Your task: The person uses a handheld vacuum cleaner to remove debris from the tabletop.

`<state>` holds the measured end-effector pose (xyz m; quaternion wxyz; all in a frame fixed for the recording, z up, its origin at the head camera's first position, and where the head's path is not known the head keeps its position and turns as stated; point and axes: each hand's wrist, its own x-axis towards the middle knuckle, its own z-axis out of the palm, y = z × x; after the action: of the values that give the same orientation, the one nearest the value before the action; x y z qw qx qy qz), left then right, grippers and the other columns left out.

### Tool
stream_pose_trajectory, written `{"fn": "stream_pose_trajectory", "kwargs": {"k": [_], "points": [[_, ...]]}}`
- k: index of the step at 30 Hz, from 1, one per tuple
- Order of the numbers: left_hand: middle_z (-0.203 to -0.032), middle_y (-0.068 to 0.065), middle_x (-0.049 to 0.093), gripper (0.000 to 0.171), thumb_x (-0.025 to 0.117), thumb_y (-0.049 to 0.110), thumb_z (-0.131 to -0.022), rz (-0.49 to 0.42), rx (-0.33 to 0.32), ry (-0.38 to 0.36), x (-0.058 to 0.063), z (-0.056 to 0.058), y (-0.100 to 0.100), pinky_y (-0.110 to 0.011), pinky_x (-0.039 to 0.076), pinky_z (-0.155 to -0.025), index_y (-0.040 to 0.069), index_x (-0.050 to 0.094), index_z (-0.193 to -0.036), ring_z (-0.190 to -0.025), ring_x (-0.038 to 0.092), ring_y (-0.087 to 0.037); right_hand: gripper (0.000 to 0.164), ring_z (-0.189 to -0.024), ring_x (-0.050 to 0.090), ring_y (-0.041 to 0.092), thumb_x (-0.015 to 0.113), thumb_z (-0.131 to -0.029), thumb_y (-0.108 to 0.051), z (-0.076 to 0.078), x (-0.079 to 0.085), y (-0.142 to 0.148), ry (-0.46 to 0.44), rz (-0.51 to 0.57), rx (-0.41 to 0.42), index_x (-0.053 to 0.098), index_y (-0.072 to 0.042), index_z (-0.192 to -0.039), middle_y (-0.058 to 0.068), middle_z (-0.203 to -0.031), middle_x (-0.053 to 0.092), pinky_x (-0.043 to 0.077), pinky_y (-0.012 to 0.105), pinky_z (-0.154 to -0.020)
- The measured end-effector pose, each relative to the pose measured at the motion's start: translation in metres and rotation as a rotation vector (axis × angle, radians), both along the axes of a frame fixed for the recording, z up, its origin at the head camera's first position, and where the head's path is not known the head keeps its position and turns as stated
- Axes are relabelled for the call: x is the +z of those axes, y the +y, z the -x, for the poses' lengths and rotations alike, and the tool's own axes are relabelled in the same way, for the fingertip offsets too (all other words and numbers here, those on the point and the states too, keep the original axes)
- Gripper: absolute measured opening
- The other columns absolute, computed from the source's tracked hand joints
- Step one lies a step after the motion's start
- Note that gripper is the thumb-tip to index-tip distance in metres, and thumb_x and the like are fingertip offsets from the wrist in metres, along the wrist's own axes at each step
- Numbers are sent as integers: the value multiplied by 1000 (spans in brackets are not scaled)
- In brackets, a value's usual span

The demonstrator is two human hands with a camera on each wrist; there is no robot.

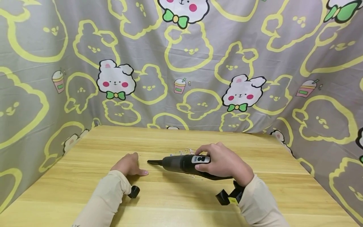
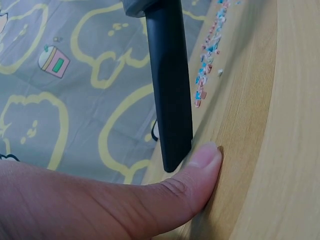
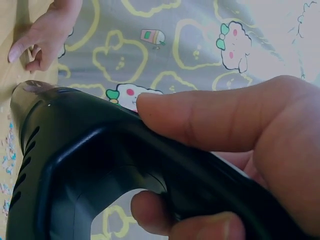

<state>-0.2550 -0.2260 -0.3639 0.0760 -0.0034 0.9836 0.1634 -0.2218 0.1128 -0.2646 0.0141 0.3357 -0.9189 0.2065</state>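
A black handheld vacuum cleaner [image 1: 174,164] with a narrow flat nozzle [image 2: 170,85] lies across the middle of the head view, its tip pointing left. My right hand [image 1: 222,161] grips its handle; in the right wrist view the fingers pass through the handle loop, with the thumb along the top. Just left of the nozzle tip, my left hand [image 1: 129,164] rests on the wooden table, thumb stretched out and fingers loosely bent, holding nothing. Small pink, blue and white scraps [image 2: 209,60] are scattered behind the vacuum, partly hidden by it in the head view.
The light wooden table [image 1: 158,205] spreads beneath both hands. A grey curtain [image 1: 198,63] with yellow outlines and white cartoon animals hangs around its back and sides. Black wrist cameras [image 1: 134,191] sit at both sleeves.
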Motion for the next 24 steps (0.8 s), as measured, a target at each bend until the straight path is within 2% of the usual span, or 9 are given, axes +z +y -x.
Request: {"fn": "stream_pose_trajectory", "kwargs": {"k": [9,24], "points": [[-100,-21,60,77,84,51,-67,-10,5,-7,1,-1,1,-50,48,-88,-7,53,-108,-98,58,-34,33,-53,52,6,78,-83,-27,0,-4,-6,17,3,28,70,-13,-111,-10,-69,59,46,26,-54],[-103,-23,60,78,84,48,-69,2,12,-20,2,0,3,-50,47,-90,-9,53,-112,-102,57,-37,33,-51,49,6,77,-84,-29,4,-7,-13,47,-2,13,70,-14,-112,-10,-68,57,44,27,-54]]}}
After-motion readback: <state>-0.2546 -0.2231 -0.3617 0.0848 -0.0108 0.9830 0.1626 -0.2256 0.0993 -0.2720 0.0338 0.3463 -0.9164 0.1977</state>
